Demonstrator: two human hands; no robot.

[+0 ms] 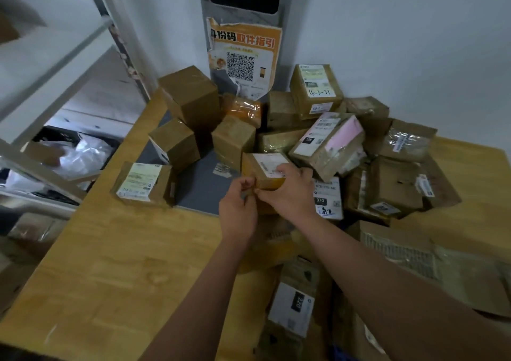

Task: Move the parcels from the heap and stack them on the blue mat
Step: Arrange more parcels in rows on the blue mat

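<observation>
Your box is small brown cardboard with a white label on top, at the mat's right edge, against the heap. Your right hand grips it, fingers curled over the label. Your left hand pinches its near corner. Both forearms reach forward, hands close together.
</observation>
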